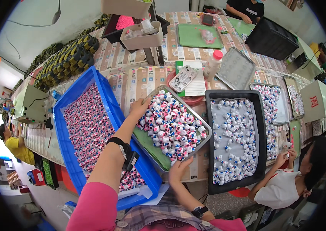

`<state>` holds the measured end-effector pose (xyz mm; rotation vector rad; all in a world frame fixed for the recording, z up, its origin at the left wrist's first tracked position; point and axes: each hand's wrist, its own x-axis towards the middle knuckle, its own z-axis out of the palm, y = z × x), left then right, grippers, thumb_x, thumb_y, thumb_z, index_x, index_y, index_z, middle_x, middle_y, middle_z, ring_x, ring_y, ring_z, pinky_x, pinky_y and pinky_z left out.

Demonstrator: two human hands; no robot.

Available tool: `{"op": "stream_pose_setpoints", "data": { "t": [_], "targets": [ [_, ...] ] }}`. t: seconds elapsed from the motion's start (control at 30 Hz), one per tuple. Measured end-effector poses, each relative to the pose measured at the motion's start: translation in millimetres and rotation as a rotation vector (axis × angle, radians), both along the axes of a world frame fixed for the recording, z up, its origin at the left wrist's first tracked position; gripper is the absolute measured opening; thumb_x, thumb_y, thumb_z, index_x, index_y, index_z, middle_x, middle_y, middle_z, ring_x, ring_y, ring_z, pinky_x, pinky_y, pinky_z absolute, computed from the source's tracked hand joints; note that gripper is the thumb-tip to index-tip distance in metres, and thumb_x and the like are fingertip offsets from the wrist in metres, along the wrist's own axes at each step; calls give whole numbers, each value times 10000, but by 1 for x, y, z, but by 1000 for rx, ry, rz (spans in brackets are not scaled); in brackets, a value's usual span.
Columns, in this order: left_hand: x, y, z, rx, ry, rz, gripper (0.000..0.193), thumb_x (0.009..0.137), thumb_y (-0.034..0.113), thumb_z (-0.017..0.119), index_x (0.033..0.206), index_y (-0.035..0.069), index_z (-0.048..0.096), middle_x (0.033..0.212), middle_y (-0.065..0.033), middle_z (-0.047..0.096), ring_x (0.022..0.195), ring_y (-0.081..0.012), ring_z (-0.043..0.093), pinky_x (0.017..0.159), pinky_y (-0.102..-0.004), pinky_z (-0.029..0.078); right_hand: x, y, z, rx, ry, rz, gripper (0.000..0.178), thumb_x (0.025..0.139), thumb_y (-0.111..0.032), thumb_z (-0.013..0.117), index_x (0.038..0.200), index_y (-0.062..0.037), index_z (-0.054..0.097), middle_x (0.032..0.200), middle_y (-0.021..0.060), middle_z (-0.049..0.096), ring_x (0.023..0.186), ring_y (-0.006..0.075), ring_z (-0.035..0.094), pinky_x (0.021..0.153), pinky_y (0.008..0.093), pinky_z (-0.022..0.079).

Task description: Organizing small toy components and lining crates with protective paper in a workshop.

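Observation:
I hold a metal tray (207,135) with both hands, tilted a little beside the blue crate. It carries a heap of small white, pink and blue figurines (170,125) on a green liner (151,148), bare toward the near left. My left hand (139,107) grips the tray's far left rim. My right hand (180,169) holds the near edge, its thumb close to the figurines. Left of the tray, under my left forearm, stands a long blue crate (74,169) spread with many similar figurines (88,119).
Right of the tray lies a black bin (208,165) of white and blue figurines. Beyond are a phone (183,78), a red-capped bottle (212,65), an empty-looking metal tray (237,68) and a beige box (142,37). A co-worker (282,177) sits at the right, handling a small piece.

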<state>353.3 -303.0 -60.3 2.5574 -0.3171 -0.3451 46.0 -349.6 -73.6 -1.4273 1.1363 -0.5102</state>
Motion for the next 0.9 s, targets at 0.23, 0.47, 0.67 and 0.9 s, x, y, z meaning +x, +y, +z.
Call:
{"op": "stream_pose_setpoints", "data": {
  "t": [0.23, 0.47, 0.67, 0.9],
  "targets": [
    [17, -4, 1, -33, -30, 23, 721, 723, 698, 389, 1059, 94, 596, 1031, -230, 549, 1053, -391, 466, 887, -481, 334, 8, 13, -25, -1, -114, 15, 613, 783, -65, 355, 1310, 57, 67, 1292, 311, 235, 1195, 384, 286, 1004, 373, 203],
    [22, -4, 0, 39, 9, 41, 711, 726, 696, 377, 1054, 106, 603, 1047, -197, 555, 1063, -375, 461, 897, -502, 303, 12, 10, -35, 36, -152, 47, 589, 769, -47, 384, 1292, 82, 144, 1253, 327, 291, 1155, 429, 332, 976, 420, 254],
    [19, -14, 0, 12, -19, 75, 684, 741, 670, 388, 1049, 98, 604, 1047, -185, 569, 1065, -354, 474, 883, -509, 312, 6, 1, -56, 46, -152, 90, 538, 806, -39, 383, 1296, 25, 170, 1218, 232, 351, 1067, 288, 435, 910, 341, 341],
    [4, -15, -6, -96, 73, 149, 679, 749, 662, 377, 999, 81, 623, 958, -182, 611, 1004, -347, 525, 869, -492, 344, -11, 3, -67, 116, -305, -15, 499, 787, 16, 403, 1253, 24, 225, 1100, 165, 435, 946, 182, 489, 819, 280, 392]
  ]
}}
